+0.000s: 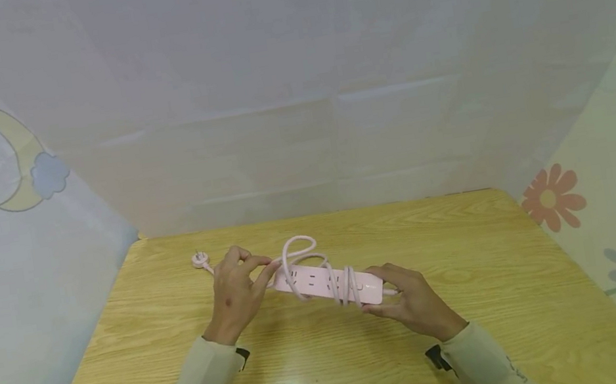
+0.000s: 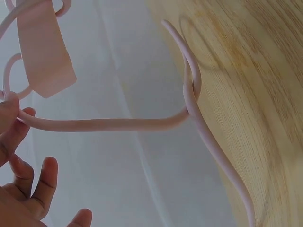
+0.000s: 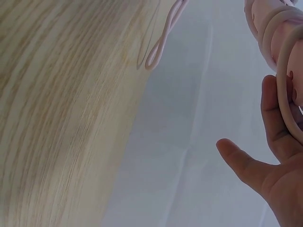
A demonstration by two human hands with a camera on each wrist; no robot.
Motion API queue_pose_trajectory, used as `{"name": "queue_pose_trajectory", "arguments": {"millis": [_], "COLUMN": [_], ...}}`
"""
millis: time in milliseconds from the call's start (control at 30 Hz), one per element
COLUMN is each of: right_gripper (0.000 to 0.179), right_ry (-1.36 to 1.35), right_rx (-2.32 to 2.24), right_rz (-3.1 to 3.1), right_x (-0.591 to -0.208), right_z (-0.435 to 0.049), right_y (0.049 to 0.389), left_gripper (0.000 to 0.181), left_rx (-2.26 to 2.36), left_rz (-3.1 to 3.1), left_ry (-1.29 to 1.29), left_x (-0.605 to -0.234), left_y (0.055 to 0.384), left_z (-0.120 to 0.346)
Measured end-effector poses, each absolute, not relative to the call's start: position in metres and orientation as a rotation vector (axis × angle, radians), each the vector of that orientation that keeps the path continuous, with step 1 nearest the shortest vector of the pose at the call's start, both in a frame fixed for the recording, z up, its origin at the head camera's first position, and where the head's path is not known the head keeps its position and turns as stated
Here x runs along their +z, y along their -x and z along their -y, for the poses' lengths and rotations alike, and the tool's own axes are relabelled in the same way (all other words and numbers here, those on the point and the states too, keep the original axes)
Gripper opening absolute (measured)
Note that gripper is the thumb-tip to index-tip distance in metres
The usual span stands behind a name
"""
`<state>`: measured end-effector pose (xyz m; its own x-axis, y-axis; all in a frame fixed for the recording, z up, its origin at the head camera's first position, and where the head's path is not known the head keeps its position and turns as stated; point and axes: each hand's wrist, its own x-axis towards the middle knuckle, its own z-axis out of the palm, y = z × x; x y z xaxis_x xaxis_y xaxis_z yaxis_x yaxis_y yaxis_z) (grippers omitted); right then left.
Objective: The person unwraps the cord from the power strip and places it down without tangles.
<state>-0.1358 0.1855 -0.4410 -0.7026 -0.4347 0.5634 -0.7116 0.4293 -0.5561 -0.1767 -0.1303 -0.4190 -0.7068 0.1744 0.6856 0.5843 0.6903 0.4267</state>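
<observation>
A pink power strip [image 1: 369,290] is held over the table, its cord [image 1: 298,238] wound in several turns about its right part and looping loosely above its left part. My left hand [image 1: 233,297] pinches the cord between thumb and forefinger beside the strip's left end; the other fingers stand apart from it in the left wrist view. From the pinch, a length of cord [image 2: 99,125] runs to a twisted bend. At the strip's right end, my right hand [image 1: 417,303] grips the body, with a wound turn of cord [image 3: 284,75] crossing its fingers in the right wrist view.
The cord's plug [image 1: 199,259], prongs up, lies on the wooden table [image 1: 146,349] to the left of my left hand. Pale cloth walls [image 1: 302,153] stand at the back and both sides of the table.
</observation>
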Motion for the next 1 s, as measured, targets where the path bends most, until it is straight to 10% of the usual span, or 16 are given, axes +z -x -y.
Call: {"name": "queue_pose_trajectory", "arguments": {"millis": [1000], "right_gripper": [0.055], "right_ry": [-0.893], "right_rx": [1.141], "right_rz": [2.391], "right_x": [-0.4430], "right_z": [-0.1852], "right_y": [0.1371], "left_gripper": [0.012], "left_rx": [-0.904], "left_rz": [2.287], "left_ry": [0.853], "left_x": [-0.4229], "left_y": [0.1744], "left_z": [0.1343]}}
